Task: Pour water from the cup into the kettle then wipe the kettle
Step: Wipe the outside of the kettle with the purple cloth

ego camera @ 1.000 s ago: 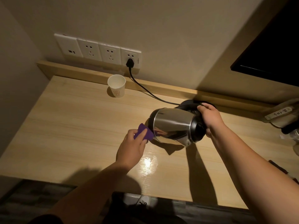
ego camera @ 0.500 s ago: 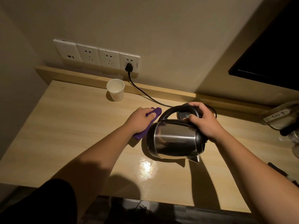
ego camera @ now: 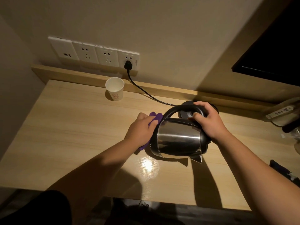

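Right hand grips the handle of the kettle, tilted above the counter. Left hand presses a purple cloth against its side. Cup stands upright near the wall.

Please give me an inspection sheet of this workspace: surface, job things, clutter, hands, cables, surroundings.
Surface: wooden desk, bright glare patch near the front.
Job's things: steel kettle off its base, spout toward the camera; paper cup upright by the back ledge; purple cloth against the kettle's side.
Clutter: dark items at the right edge, too dim to identify.
Hands: left hand presses the cloth; right hand grips the handle.
Cables: black cord from the plug to the base.
Surroundings: wall sockets, dark panel at upper right.
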A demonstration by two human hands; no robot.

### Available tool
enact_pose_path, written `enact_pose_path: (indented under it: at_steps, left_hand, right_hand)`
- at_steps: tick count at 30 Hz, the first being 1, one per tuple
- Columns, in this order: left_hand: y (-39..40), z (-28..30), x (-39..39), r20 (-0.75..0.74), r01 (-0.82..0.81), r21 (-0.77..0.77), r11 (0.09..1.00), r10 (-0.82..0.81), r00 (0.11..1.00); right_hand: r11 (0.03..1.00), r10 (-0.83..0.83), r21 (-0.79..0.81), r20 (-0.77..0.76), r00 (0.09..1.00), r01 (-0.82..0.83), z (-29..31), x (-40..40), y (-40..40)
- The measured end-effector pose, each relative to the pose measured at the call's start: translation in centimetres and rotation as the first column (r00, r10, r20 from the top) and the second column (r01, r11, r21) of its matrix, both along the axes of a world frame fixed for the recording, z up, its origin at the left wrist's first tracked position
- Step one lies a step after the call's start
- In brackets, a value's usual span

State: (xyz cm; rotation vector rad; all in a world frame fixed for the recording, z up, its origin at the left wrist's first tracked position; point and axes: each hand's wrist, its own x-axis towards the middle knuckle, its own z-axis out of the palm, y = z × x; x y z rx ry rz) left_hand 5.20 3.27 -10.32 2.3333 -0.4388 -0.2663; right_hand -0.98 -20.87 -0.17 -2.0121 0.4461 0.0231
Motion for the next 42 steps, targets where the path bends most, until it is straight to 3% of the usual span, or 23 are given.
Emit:
enact_pose_path:
  at_steps: [3,13,23,26,30,34,38,42]
  left_hand:
    - [0.7,-0.9,-1.9,0.080,-0.046,-0.051,0.998,0.050,0.996]
    - [0.6,-3.4,-6.5,0.125,-0.156,-0.075,0.985,0.164,0.979]
    - [0.4,-4.5,-10.1,0.142,-0.184,0.033,0.982,0.177,0.974]
    - [0.9,-5.1,-11.0,0.131,-0.122,0.104,0.987,0.108,0.985]
    - [2.0,-5.9,-11.9,-0.019,0.076,0.152,0.985,-0.074,0.997]
    - [3.7,-3.8,-8.2,-0.147,-0.096,-0.017,0.995,0.092,0.985]
    - [4.5,0.5,-2.4,-0.081,-0.233,-0.160,0.959,0.222,0.972]
    - [0.9,4.5,2.7,-0.067,-0.124,-0.156,0.980,0.115,0.991]
  right_hand:
    - [0.999,-0.033,0.039,-0.022,0.999,0.034,-0.1,0.3,-0.1]
    - [0.965,-0.234,0.087,-0.142,0.962,0.247,-0.3,1.4,0.0]
    - [0.874,-0.422,0.159,-0.218,0.880,0.459,-0.6,1.4,0.1]
    - [0.846,-0.469,0.172,-0.213,0.857,0.505,-0.6,1.2,0.1]
    - [0.861,-0.452,0.167,-0.180,0.874,0.480,-0.3,1.1,0.3]
    - [0.928,-0.354,0.088,-0.105,0.929,0.363,-0.3,0.9,0.7]
    - [0.959,-0.280,0.027,-0.059,0.958,0.282,-0.2,0.8,1.0]
    - [0.983,-0.181,-0.032,-0.029,0.983,0.180,0.2,1.3,1.7]
